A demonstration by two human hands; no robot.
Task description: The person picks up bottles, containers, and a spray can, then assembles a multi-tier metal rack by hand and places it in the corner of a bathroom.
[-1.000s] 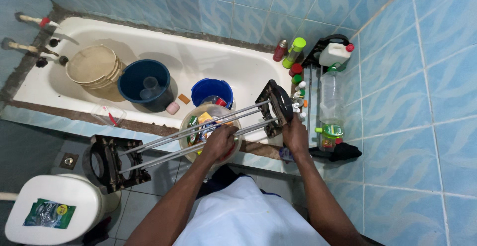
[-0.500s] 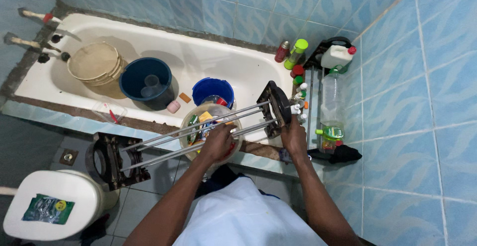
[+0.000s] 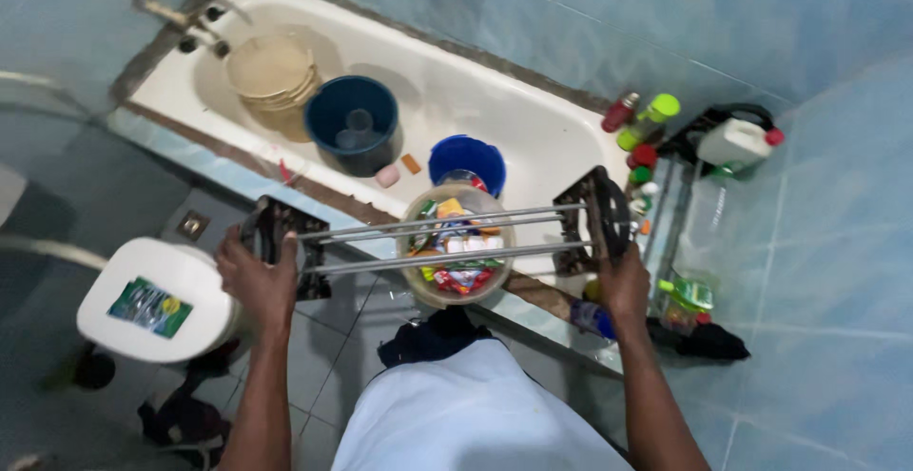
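Gripping rack [image 3: 447, 240] ends, both hands | white bathtub [image 3: 495, 110] | blue-tiled bathroom, blurry

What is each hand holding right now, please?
Left hand: closed on the left end bracket of the metal rail rack.
Right hand: closed on its right end bracket.

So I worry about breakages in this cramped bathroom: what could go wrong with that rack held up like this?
The metal three-bar towel rack, held at each end by the left hand and right hand, hangs right over the clear round tub of small packets; a slip could knock it off the bathtub rim. Its right bracket sits close to the bottles on the black corner shelf and might topple them.
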